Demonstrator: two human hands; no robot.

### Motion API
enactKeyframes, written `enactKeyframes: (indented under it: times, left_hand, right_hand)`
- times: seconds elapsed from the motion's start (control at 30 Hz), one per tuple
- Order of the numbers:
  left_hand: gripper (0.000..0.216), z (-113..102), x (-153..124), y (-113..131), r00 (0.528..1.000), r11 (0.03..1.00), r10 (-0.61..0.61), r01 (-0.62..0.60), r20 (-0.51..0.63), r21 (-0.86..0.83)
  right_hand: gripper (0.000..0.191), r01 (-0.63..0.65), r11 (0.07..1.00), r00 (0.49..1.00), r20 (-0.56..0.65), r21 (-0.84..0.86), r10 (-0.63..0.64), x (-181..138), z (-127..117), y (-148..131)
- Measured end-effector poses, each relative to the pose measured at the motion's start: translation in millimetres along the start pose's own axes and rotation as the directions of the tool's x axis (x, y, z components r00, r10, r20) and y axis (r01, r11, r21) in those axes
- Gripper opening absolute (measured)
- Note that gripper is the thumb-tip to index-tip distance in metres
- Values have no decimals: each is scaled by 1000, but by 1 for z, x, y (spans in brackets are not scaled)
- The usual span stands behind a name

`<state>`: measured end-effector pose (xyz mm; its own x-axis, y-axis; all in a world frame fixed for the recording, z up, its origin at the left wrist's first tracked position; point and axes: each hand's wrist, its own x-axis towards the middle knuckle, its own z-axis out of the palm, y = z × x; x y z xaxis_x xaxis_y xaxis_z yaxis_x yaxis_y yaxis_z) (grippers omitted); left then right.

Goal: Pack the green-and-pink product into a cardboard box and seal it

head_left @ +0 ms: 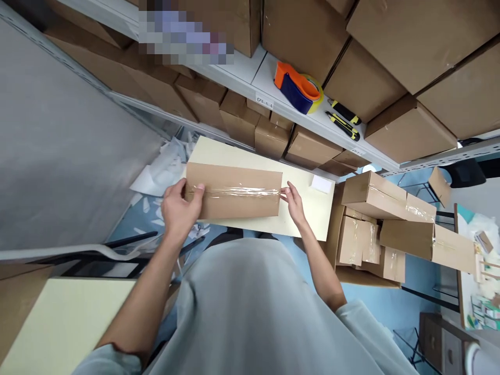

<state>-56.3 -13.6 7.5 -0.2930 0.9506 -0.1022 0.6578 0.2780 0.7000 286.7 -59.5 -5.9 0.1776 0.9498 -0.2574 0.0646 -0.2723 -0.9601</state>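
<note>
A long cardboard box (238,205), sealed along its middle with clear tape, lies over a pale yellow table (308,219). At the box's left end, my left hand (180,208) grips it, the thumb on top and the fingers round the edge. My right hand (292,202) is at the opposite end, its fingertips at the end of the tape and its fingers partly spread. Whether those fingertips press on the box or pinch the tape end is too small to tell. To the right of that hand, a small white box (321,184) lies on the table.
Above the table, a shelf (250,65) holds cardboard boxes, an orange and blue tape dispenser (299,88) and two yellow-black utility knives (344,125). At right stands a large open carton (333,229) filled with taped boxes. White scraps (166,161) lie at left beside the grey wall.
</note>
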Motion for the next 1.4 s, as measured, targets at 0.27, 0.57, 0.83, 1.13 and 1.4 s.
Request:
enactKeyframes:
  times: [0.27, 0.57, 0.83, 1.13, 1.4]
  left_hand:
    - [78, 32, 19, 2, 975, 988, 143, -152, 172, 39]
    - [69, 53, -8, 20, 713, 779, 602, -623, 358, -69]
    - [70, 45, 5, -17, 570, 682, 679, -723, 462, -110]
    - [67, 32, 4, -7, 570, 740, 639, -638, 516, -212]
    - [69, 23, 15, -22, 495, 710, 657, -659, 568, -248]
  right_hand:
    - [88, -73, 956, 988, -151, -285, 31, -9, 20, -2]
    - [63, 403, 465, 914, 373, -788, -159, -23, 108, -33]
    - [67, 344, 254, 937, 347, -904, -35, -29, 104, -16]
    - [70, -20, 580, 990, -95, -815, -99, -38, 92, -17]
    - [65, 139, 591, 990, 115, -795, -78, -34, 131, -13]
